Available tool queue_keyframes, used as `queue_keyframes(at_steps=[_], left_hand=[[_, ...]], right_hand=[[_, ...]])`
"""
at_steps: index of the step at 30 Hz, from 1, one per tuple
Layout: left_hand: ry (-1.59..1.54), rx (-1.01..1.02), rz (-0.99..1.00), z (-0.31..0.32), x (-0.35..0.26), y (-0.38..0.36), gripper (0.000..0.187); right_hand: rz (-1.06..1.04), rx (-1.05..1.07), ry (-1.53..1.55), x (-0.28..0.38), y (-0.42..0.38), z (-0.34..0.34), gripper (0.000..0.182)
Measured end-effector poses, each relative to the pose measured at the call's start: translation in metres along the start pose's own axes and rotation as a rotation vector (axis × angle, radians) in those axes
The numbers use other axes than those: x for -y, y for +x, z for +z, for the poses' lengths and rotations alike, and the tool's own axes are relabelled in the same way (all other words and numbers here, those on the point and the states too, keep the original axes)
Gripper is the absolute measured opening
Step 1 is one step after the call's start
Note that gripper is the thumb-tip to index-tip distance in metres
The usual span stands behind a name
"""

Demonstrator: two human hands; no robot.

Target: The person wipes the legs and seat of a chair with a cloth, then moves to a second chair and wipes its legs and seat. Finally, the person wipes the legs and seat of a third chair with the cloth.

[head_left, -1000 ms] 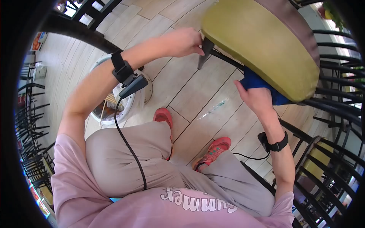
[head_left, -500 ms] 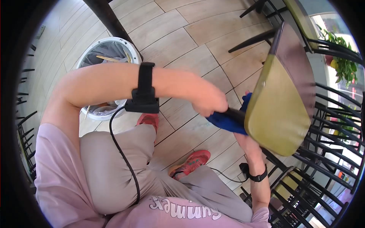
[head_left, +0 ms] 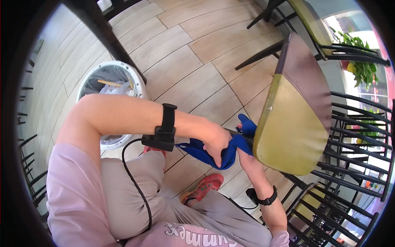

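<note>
A blue cloth [head_left: 224,158] hangs over a dark bar beside the tilted chair's two-tone olive and brown seat [head_left: 292,127]. My left hand [head_left: 216,144] reaches across from the left, its fingers closed on the cloth. On the other side, my right hand [head_left: 249,160] is at the same cloth, close to the seat's lower edge. Cloth and seat hide most of its fingers; a fingertip shows above. Both wrists wear black straps, and a cable runs from the left one.
To the left, a white-rimmed trash bin [head_left: 142,84] holds bags and wooden sticks. Black-railed chairs [head_left: 358,144] crowd the right side, with a green plant [head_left: 364,68] beyond them. A dark table leg [head_left: 107,41] stands behind the bin on the tiled floor [head_left: 189,78].
My left hand has moved down and left, and the blue cloth is now more spread below it. The view has shifted, so the seat appears slightly further left and the bin lower.
</note>
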State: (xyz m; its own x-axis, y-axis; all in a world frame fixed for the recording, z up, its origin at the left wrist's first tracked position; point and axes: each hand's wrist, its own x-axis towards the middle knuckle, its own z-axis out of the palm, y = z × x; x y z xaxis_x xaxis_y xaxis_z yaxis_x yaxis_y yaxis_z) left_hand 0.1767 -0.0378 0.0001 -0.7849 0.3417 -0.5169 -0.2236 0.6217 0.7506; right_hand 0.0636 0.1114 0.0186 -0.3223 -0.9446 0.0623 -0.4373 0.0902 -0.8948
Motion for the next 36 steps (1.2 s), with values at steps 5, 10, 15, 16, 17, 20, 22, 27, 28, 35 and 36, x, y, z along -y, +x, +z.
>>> queue_keyframes(at_steps=[5,10,15,16,17,20,22,27,28,35,36], left_hand=[[-0.197,0.037,0.098,0.004,0.009,0.002,0.063],[-0.028,0.081,-0.095,0.022,0.018,0.012,0.053],[0.042,-0.163,0.369,0.030,-0.010,0.008,0.045],[-0.016,-0.102,0.306,0.022,-0.029,0.003,0.040],[0.017,-0.095,0.299,0.015,-0.045,0.000,0.040],[-0.163,-0.036,0.271,0.001,-0.077,0.002,0.034],[-0.181,-0.163,0.536,-0.005,-0.088,0.005,0.035],[-0.031,-0.273,0.502,-0.003,-0.081,0.000,0.041],[-0.069,-0.283,0.381,-0.004,-0.085,-0.006,0.044],[0.073,-0.692,0.262,-0.014,-0.054,-0.017,0.044],[0.085,-0.645,0.285,-0.016,-0.049,-0.019,0.044]], right_hand=[[-0.103,0.104,-0.590,0.010,-0.015,-0.022,0.043],[-0.060,0.252,-0.874,-0.026,-0.049,-0.030,0.029],[-0.077,-0.005,-0.348,0.007,-0.064,-0.053,0.030],[-0.042,-0.097,-0.151,0.001,-0.072,-0.056,0.029],[-0.060,-0.126,-0.145,-0.001,-0.077,-0.065,0.029],[0.085,-0.187,-0.140,0.016,-0.087,-0.078,0.023],[0.058,-0.236,-0.124,0.003,-0.092,-0.077,0.022],[0.143,-0.193,0.216,0.005,-0.106,-0.100,0.024],[0.127,-0.247,0.417,-0.003,-0.113,-0.103,0.025],[0.041,-0.664,0.793,-0.068,-0.155,-0.132,0.039],[0.023,-0.699,0.777,-0.059,-0.149,-0.139,0.041]])
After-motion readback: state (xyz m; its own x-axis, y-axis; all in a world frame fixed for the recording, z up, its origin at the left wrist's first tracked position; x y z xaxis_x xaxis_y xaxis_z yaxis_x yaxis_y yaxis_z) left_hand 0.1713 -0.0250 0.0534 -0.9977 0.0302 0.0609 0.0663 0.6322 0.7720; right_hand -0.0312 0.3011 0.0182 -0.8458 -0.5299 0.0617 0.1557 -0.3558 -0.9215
